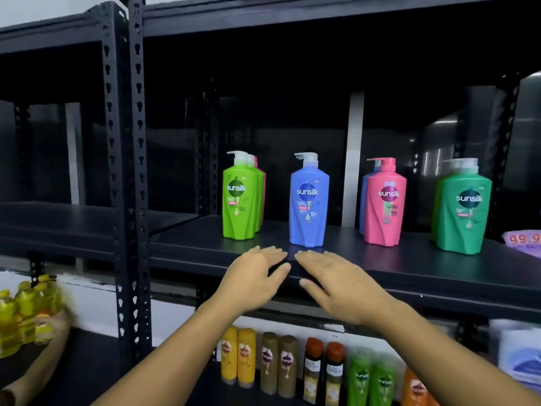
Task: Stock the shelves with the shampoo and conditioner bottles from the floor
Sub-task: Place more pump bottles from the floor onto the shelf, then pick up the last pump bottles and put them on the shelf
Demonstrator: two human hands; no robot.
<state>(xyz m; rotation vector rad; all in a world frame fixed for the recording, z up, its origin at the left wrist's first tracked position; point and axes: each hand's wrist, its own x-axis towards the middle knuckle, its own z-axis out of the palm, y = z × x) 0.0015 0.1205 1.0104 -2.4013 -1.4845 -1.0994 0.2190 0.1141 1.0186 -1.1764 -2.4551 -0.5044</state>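
Pump bottles stand upright on a black shelf (409,268): a light green bottle (239,200) with others behind it, a blue bottle (308,206), a pink bottle (385,206) with a blue one behind, and a dark green bottle (462,209). My left hand (251,279) and my right hand (336,285) hover side by side over the shelf's front edge, just in front of the blue bottle. Fingers on both are straight and hold nothing.
The lower shelf carries several smaller bottles (287,364) in yellow, brown, orange-capped and green. Black perforated uprights (137,171) split the rack. At the lower left, another person's hand (55,323) is at yellow bottles (23,315). A purple price tag (524,241) is at the right.
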